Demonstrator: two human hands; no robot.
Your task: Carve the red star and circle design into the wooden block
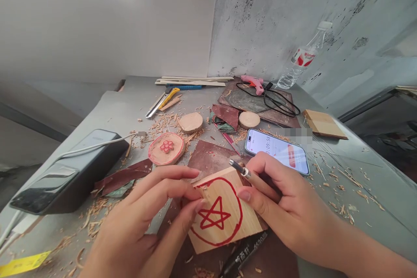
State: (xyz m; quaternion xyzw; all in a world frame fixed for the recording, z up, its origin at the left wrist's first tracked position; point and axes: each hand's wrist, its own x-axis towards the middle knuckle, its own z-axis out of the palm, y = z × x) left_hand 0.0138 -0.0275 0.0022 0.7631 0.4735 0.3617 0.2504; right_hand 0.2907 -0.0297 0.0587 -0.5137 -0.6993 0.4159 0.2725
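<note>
A square wooden board (250,208) with a red marker-drawn star inside a circle lies tilted in front of me. My left hand (150,208) is at its left side, thumb and forefinger pinched over the drawing. A tiny pale bit may be between those fingertips, but I cannot make it out. My right hand (280,200) grips a slim pen-like craft knife (239,167), its silver end pointing up and left above the board's upper edge. The thumb of that hand is close to the red circle. A black marker (244,252) lies partly under the board's lower edge.
Wood shavings litter the grey table. A black power block (71,169) with a white cable stands left. Beyond the board are a flower-marked wood slice (166,148), plain slices (190,122), a yellow utility knife (163,102), a phone (276,151), a pink glue gun (253,83) and a bottle (301,58).
</note>
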